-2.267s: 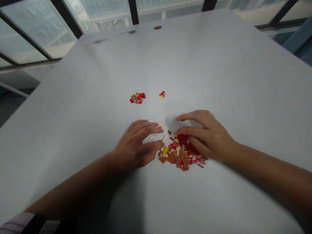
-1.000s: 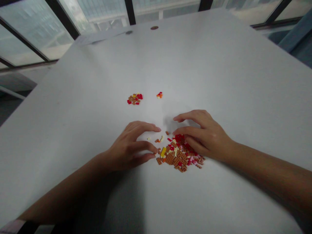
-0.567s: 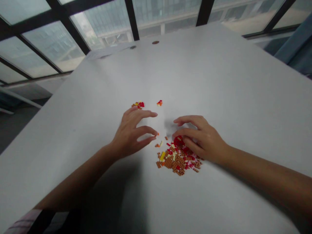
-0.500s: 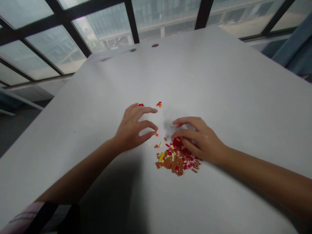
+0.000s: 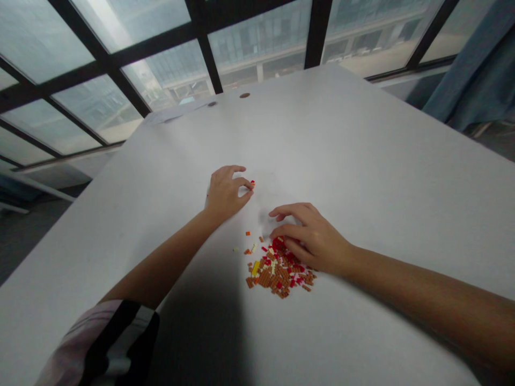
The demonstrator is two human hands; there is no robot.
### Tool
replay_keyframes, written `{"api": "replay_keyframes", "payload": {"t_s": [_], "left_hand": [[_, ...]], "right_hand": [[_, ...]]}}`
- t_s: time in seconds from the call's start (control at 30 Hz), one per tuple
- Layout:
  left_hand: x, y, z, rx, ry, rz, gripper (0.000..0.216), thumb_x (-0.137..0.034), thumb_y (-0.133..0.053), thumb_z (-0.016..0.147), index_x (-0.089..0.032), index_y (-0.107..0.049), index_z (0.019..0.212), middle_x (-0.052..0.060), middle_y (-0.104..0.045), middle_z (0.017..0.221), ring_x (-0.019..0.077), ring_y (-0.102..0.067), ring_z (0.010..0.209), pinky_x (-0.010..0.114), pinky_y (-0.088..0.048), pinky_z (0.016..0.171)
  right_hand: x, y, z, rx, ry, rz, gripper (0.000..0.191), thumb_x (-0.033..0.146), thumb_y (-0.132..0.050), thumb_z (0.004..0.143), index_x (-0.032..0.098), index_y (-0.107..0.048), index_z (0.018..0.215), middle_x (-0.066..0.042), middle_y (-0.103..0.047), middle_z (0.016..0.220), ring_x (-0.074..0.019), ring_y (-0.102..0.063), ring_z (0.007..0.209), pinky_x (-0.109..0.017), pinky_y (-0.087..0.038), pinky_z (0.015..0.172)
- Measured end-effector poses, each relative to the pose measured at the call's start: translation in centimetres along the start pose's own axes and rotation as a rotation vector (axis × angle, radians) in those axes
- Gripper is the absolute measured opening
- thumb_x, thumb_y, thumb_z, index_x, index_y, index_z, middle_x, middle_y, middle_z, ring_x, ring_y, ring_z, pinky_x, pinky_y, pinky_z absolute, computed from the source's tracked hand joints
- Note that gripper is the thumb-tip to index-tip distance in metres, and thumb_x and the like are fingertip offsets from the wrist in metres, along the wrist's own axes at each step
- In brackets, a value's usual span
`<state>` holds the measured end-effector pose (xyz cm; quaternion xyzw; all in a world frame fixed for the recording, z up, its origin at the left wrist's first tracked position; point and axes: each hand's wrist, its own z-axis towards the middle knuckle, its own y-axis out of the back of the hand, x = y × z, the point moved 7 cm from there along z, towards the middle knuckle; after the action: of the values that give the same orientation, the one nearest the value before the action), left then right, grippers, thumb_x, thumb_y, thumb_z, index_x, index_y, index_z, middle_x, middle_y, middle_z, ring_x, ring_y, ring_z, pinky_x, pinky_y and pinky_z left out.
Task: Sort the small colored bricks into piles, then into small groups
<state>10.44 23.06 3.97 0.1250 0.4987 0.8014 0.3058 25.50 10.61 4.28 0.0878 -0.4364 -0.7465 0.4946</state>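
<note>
A pile of tiny bricks (image 5: 277,272), brown, red, yellow and cream, lies on the white table (image 5: 362,161) in front of me. My right hand (image 5: 311,238) rests on the pile's far right edge, fingers curled and apart over red bricks. My left hand (image 5: 226,192) is stretched farther out to the left. Its thumb and forefinger are pinched together beside a small red and orange cluster of bricks (image 5: 252,183). Whether a brick sits between those fingers I cannot tell. The hand hides the other small sorted group.
A few loose bricks (image 5: 247,234) lie just left of the pile. Two round holes (image 5: 244,95) sit near the table's far edge, with large windows behind. A blue curtain (image 5: 475,80) hangs at the right. My striped sleeve (image 5: 100,348) shows at the lower left.
My left hand has moved away from the main pile, forward and left to the small far groups, covering one. My head has tipped up. The right hand has stayed on the pile.
</note>
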Motion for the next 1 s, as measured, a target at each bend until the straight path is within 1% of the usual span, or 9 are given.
{"api": "replay_keyframes", "payload": {"t_s": [0.1, 0.2, 0.4, 0.53, 0.63, 0.73, 0.8, 0.87, 1.0], "left_hand": [[0.3, 0.1, -0.3, -0.002, 0.002, -0.006, 0.007, -0.026, -0.075, 0.083, -0.026, -0.075, 0.089, 0.006, -0.066, 0.125, 0.0276, -0.058, 0.12, 0.05, -0.039, 0.106], [0.5, 0.4, -0.5, -0.026, 0.004, -0.011, 0.008, -0.027, -0.076, 0.081, -0.025, -0.073, 0.089, 0.006, -0.067, 0.124, 0.0273, -0.059, 0.119, 0.049, -0.04, 0.105], [0.6, 0.5, -0.2, -0.102, 0.008, 0.041, 0.024, -0.028, -0.079, 0.077, -0.024, -0.069, 0.098, 0.009, -0.066, 0.123, 0.032, -0.056, 0.121, 0.052, -0.038, 0.105], [0.7, 0.7, 0.0, -0.121, 0.016, 0.05, 0.021, -0.027, -0.079, 0.077, -0.024, -0.069, 0.095, 0.009, -0.067, 0.121, 0.031, -0.057, 0.118, 0.052, -0.039, 0.104], [0.3, 1.6, -0.5, -0.115, -0.006, 0.054, 0.01, -0.021, -0.075, 0.08, -0.023, -0.069, 0.088, 0.009, -0.067, 0.12, 0.0303, -0.058, 0.117, 0.052, -0.04, 0.104], [-0.5, 2.9, -2.0, -0.077, -0.053, 0.015, 0.002, -0.02, -0.07, 0.083, -0.022, -0.069, 0.084, 0.008, -0.067, 0.119, 0.0288, -0.059, 0.115, 0.052, -0.043, 0.102], [-1.5, 3.9, -3.5, -0.031, -0.113, -0.06, 0.003, -0.021, -0.066, 0.086, -0.021, -0.069, 0.085, 0.009, -0.067, 0.117, 0.0275, -0.059, 0.115, 0.05, -0.045, 0.102], [-2.8, 4.8, -5.1, 0.036, -0.176, -0.154, 0.005, -0.022, -0.064, 0.089, -0.021, -0.069, 0.087, 0.009, -0.067, 0.117, 0.0263, -0.06, 0.116, 0.051, -0.044, 0.104], [-5.0, 5.9, -8.2, 0.201, -0.244, -0.378, 0.01, -0.023, -0.068, 0.088, -0.022, -0.068, 0.098, 0.008, -0.065, 0.124, 0.025, -0.057, 0.123, 0.045, -0.046, 0.107]], "right_hand": [[-0.1, -0.1, -0.1, 0.003, -0.002, 0.003, 0.024, 0.011, -0.05, 0.089, 0.02, -0.072, 0.095, -0.014, -0.067, 0.117, -0.0241, -0.064, 0.103, -0.047, -0.051, 0.089], [-0.2, -0.2, -0.1, 0.016, -0.015, 0.01, 0.025, 0.011, -0.05, 0.089, 0.02, -0.072, 0.095, -0.014, -0.067, 0.118, -0.0243, -0.064, 0.104, -0.048, -0.05, 0.089], [-0.2, -0.2, -0.1, 0.016, -0.025, 0.015, 0.025, 0.01, -0.051, 0.087, 0.021, -0.072, 0.096, -0.013, -0.066, 0.119, -0.0237, -0.064, 0.105, -0.047, -0.05, 0.091], [-0.1, -0.1, -0.1, 0.006, -0.006, 0.003, 0.025, 0.009, -0.05, 0.088, 0.02, -0.071, 0.095, -0.014, -0.067, 0.118, -0.0229, -0.064, 0.104, -0.046, -0.051, 0.09], [-0.1, -0.1, -0.1, 0.018, -0.008, -0.007, 0.025, 0.01, -0.05, 0.088, 0.021, -0.071, 0.096, -0.013, -0.067, 0.118, -0.0223, -0.065, 0.104, -0.045, -0.051, 0.089], [-0.1, -0.1, -0.1, 0.019, -0.009, -0.017, 0.025, 0.009, -0.05, 0.088, 0.022, -0.07, 0.095, -0.013, -0.066, 0.118, -0.0222, -0.065, 0.103, -0.045, -0.051, 0.09], [-0.1, -0.1, -0.1, 0.009, -0.007, -0.017, 0.025, 0.008, -0.05, 0.087, 0.021, -0.07, 0.095, -0.014, -0.066, 0.117, -0.0221, -0.065, 0.102, -0.045, -0.051, 0.089], [-0.1, -0.1, -0.1, 0.006, -0.009, -0.014, 0.026, 0.008, -0.049, 0.087, 0.021, -0.07, 0.094, -0.014, -0.066, 0.117, -0.0218, -0.065, 0.101, -0.045, -0.051, 0.089], [-0.1, -0.2, -0.1, 0.026, -0.016, -0.009, 0.025, 0.01, -0.049, 0.089, 0.022, -0.07, 0.095, -0.012, -0.066, 0.118, -0.0221, -0.065, 0.102, -0.045, -0.051, 0.089]]}}
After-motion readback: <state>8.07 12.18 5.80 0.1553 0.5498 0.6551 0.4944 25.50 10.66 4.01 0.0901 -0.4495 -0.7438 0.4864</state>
